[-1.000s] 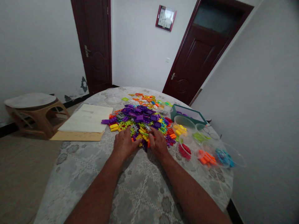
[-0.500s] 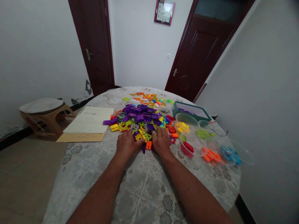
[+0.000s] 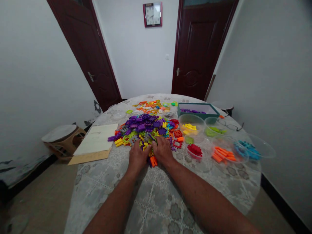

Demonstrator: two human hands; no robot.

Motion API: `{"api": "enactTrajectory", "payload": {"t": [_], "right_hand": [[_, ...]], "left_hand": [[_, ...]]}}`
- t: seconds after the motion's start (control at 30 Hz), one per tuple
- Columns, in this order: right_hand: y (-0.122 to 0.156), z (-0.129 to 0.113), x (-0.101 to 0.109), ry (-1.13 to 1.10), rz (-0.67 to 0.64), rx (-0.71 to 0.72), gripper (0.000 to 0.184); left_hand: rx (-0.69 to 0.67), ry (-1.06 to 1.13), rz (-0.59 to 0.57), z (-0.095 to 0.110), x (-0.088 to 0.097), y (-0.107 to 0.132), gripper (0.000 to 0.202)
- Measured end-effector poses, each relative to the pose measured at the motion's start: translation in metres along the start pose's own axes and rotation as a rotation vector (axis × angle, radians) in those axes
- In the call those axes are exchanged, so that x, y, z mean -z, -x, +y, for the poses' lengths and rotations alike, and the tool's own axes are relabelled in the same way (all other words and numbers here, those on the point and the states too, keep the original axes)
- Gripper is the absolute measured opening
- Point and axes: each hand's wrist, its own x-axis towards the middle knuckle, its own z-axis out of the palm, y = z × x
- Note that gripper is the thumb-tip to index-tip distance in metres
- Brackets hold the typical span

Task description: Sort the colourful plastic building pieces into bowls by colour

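Observation:
A heap of colourful interlocking plastic building pieces (image 3: 143, 125), mostly purple on top, lies mid-table. My left hand (image 3: 137, 156) rests at its near edge, fingers curled over yellow and green pieces. Close beside it, my right hand (image 3: 163, 150) bends its fingers around pieces from the other side. The thumbs almost meet, and pieces lie gathered between the palms. Below the thumbs an orange piece (image 3: 153, 161) sticks out toward me. The fingertips are partly hidden in the heap, so I cannot tell exactly which pieces each hand grips.
To the right stand clear tubs of yellow pieces (image 3: 190, 127), red pieces (image 3: 195, 150), orange pieces (image 3: 222, 154) and blue pieces (image 3: 247, 149). Behind them are a green-edged box (image 3: 214, 114) and eyeglasses (image 3: 230, 125). Paper sheets (image 3: 96, 139) lie left; a stool (image 3: 60, 139) stands beyond.
My hands have drawn closer together at the near edge of the heap, with pieces squeezed between them. The view has turned slightly to the right.

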Motion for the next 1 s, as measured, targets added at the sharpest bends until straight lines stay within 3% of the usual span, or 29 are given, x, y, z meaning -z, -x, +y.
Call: {"api": "enactTrajectory", "payload": {"t": [0.47,0.67,0.87,1.0], "right_hand": [[-0.006,-0.006,0.012,-0.083,-0.037,-0.077,0.03],[-0.008,-0.006,0.017,-0.128,-0.067,-0.08,0.031],[-0.009,-0.007,0.017,-0.186,-0.055,-0.104,0.03],[-0.009,-0.007,0.016,-0.225,-0.037,-0.102,0.031]], "left_hand": [[0.046,0.033,0.114,0.031,0.002,-0.01,0.04],[0.124,0.213,0.084,0.035,-0.001,-0.013,0.04],[0.093,0.315,0.089,0.046,-0.001,-0.016,0.041],[0.192,0.514,-0.005,0.056,-0.006,-0.017,0.049]]}}
